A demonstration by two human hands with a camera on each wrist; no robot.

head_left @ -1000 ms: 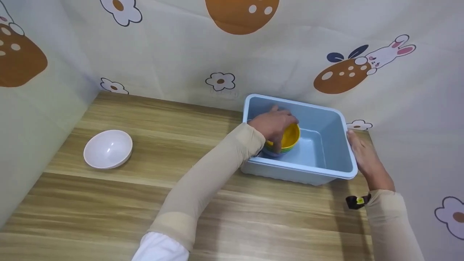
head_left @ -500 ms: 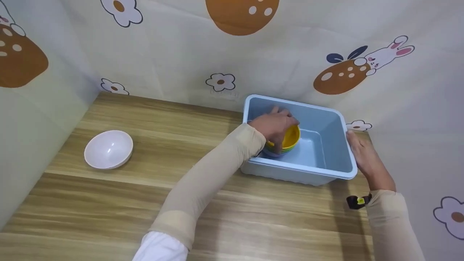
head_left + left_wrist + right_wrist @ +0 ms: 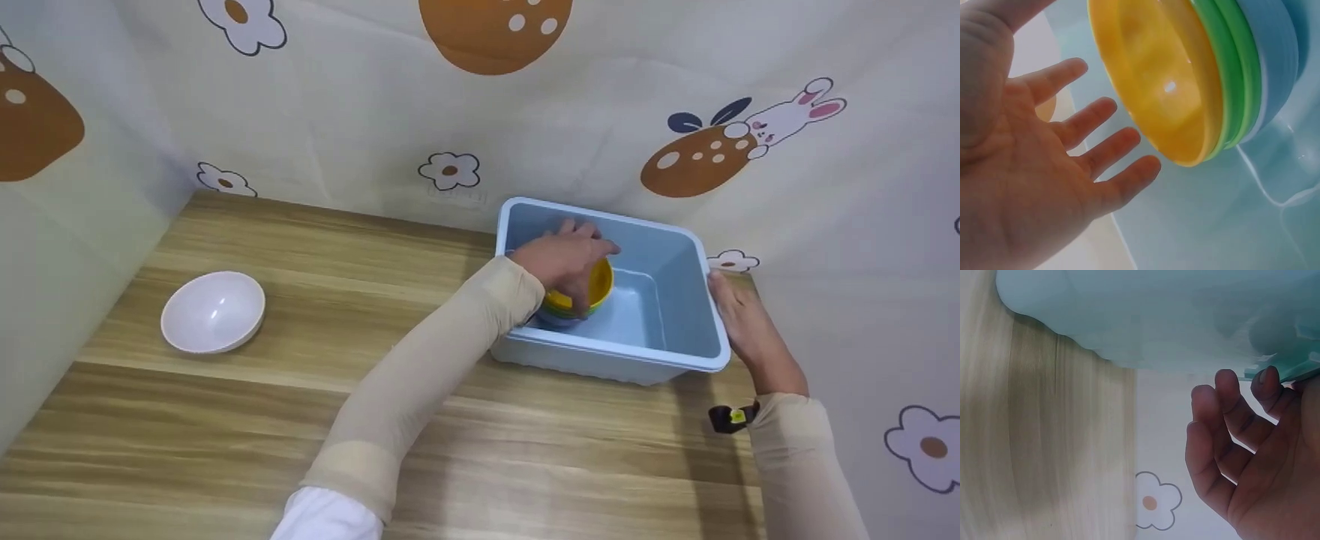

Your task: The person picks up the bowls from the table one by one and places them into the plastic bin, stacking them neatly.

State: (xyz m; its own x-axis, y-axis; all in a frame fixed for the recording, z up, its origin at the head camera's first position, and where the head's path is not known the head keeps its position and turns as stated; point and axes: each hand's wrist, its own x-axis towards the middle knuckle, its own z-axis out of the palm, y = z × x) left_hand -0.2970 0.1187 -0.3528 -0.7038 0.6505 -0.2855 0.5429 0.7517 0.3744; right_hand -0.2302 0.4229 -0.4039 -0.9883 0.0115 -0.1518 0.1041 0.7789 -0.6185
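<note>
A stack of three nested bowls, yellow [image 3: 600, 283] over green over blue, stands in the left part of a light blue plastic tub [image 3: 600, 361]. My left hand [image 3: 566, 255] reaches into the tub over the stack. In the left wrist view this hand [image 3: 1072, 146] is spread with straight fingers, and a small gap shows between the fingertips and the yellow bowl [image 3: 1157, 84]. The green bowl [image 3: 1230, 73] and the blue bowl [image 3: 1275, 56] sit under it. My right hand [image 3: 746, 330] holds the tub's right rim. Its fingers [image 3: 1224, 422] curl under the edge of the tub [image 3: 1157, 320].
A white bowl [image 3: 213, 311] sits alone on the wooden table [image 3: 300, 420] at the left. Patterned cloth walls [image 3: 360, 112] close the table in at the back and both sides. The tub stands near the back right corner.
Both hands stay where they were, the left over the bowls and the right on the tub's rim. The view has shifted slightly.
</note>
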